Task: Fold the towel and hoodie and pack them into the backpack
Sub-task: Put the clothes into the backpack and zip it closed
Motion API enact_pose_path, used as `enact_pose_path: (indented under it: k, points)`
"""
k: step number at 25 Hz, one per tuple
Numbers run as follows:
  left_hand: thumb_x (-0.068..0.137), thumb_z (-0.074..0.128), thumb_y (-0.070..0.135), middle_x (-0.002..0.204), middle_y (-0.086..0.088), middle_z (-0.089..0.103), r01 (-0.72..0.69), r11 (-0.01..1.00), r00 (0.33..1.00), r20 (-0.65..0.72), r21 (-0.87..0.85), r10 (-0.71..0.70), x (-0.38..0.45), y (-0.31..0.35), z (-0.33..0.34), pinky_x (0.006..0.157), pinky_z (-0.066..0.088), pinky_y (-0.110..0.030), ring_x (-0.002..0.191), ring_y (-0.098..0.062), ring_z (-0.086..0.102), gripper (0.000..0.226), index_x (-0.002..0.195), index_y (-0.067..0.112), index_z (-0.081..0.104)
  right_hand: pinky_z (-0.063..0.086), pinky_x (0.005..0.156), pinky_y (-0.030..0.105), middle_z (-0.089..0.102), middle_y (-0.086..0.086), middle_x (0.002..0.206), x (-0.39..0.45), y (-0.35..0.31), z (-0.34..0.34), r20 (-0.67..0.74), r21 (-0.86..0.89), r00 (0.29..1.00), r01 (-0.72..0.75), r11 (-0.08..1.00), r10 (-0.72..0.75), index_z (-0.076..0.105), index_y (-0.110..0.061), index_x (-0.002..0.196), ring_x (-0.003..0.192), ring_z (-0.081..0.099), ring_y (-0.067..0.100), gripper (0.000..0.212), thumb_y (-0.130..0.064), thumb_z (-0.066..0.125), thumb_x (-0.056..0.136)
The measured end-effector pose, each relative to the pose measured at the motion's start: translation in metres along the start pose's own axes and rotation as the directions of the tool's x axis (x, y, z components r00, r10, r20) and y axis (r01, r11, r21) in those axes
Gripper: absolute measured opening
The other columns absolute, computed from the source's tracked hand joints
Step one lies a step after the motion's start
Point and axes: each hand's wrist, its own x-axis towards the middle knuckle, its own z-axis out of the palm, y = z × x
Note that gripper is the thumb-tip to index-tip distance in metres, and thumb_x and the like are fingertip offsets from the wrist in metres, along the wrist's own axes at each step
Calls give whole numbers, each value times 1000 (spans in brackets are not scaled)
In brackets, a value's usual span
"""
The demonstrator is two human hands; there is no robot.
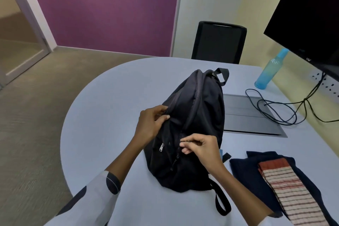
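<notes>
Backpack [194, 115] lying mid-table [110, 115], top handle pointing away, straps trailing toward near edge. All zips look closed, main compartment not open.

Left hand [150, 124] gripping fabric on backpack's left upper side: fingers curled over the seam by the zip line, thumb pressing from below. Narrow, closed on cloth.

Right hand [200, 149] at the middle zip track, lower front of backpack. Thumb and forefinger pinched together on something small at the track, likely the puller, too small to confirm. Other fingers curled under. Narrow pinch, not open.

Small silver puller [161, 147] on left front pocket, hanging free, untouched, between the two hands.

Hoodie [256, 174] folded flat, dark navy, on table right of backpack, near but apart from it. Towel [288, 194] folded into a long strip, red-and-cream stripes, resting on top of hoodie, running diagonally toward near right corner. Neither inside backpack.

Loose black strap [222, 202] looping on table between backpack and hoodie.

Beyond backpack: grey panel [245, 115] flush in tabletop, black cable [271, 108] coiled across it and running up to a dark screen [311, 14] at right. Blue bottle [269, 69] upright at far right table edge, by the wall. Black chair [219, 42] behind table's far side. Purple wall, carpet floor at left.

Pale sleeves with dark spots on both forearms, pushed up.
</notes>
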Motion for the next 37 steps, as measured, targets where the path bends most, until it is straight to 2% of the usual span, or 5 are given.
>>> enact_pose_path:
  k: [19,26,30,35,37]
  points:
    - [86,65,7,103,6,73,-34,999,999,5,-14,34,5,-1,-3,91,51,-24,97,-3,66,28,110,19,72,51,73,22,68,-3,82,100,-133,-55,-136,-209,875,433,877,-464,67,-8,78,76,65,10,7,-5,73,80]
    - [83,66,-1,100,-4,73,-169,959,977,-91,227,194,64,25,-60,81,47,-11,92,-2,64,27,105,12,73,60,71,39,71,21,80,111,-139,-47,-6,218,952,299,929,-305,51,-3,81,83,71,36,13,0,55,93]
    - [80,58,-8,93,-1,75,-79,879,997,40,471,68,79,35,-88,87,54,-33,89,-13,69,37,99,18,75,60,67,36,71,23,80,99,-139,-9,54,226,959,261,938,-280,56,-1,80,79,71,32,10,1,59,90]
    - [92,59,30,104,14,71,-88,994,955,279,-63,102,35,69,-77,88,47,-13,99,3,62,19,108,30,70,59,63,30,72,11,72,95,-137,25,4,177,969,241,954,-245,59,1,83,71,72,24,7,-3,62,89]
    - [80,71,45,93,12,69,-138,988,928,359,65,106,30,63,-69,76,45,-12,86,2,61,25,100,31,70,59,63,31,72,16,74,96,-137,25,-31,217,976,216,952,-214,59,2,83,72,72,27,7,-1,62,88]
